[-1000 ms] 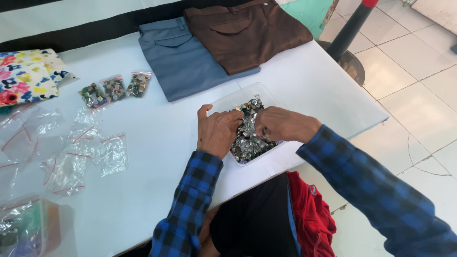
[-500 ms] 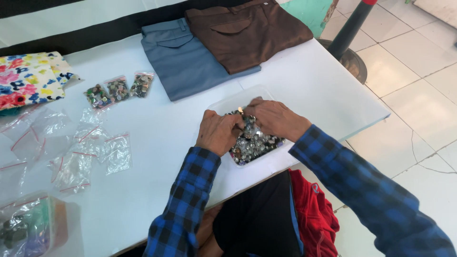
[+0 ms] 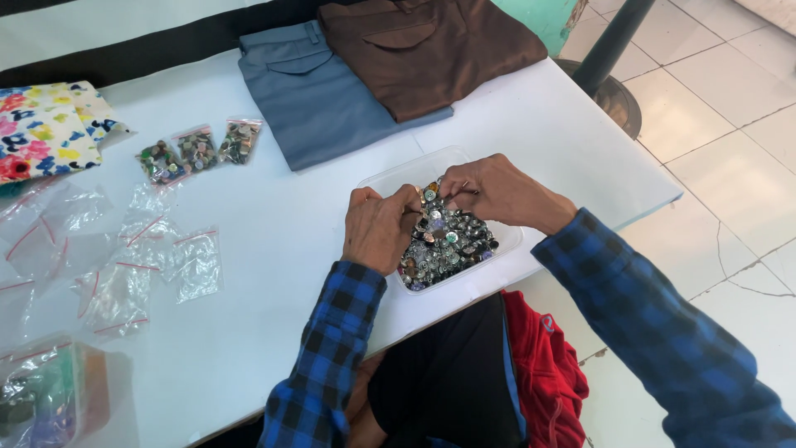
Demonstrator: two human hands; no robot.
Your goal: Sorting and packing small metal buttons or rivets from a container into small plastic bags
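A clear plastic tray [image 3: 383, 176] near the table's front edge holds a heap of mixed buttons [image 3: 454, 245]. Both my hands are over it, fingertips meeting above the heap. My left hand [image 3: 380, 231] is curled at the tray's left side. My right hand [image 3: 500, 191] comes in from the far right side with its fingers pinched. Between the fingertips is what looks like a small clear bag [image 3: 433, 217] with a few buttons in it; its outline is hard to make out. Blue checked sleeves cover both forearms.
Three small filled button bags [image 3: 197, 149] lie left of folded grey trousers [image 3: 319, 95] and brown trousers [image 3: 431, 50]. Several empty clear bags [image 3: 133, 257] are spread at the left, with floral cloth [image 3: 46, 133] behind. A larger bag [image 3: 41, 398] is at the front left. The table's edge runs at the right, over tiled floor.
My right hand has lifted off the heap and its fingers have come together against my left fingertips, toward the tray's far end. The left hand has barely moved.
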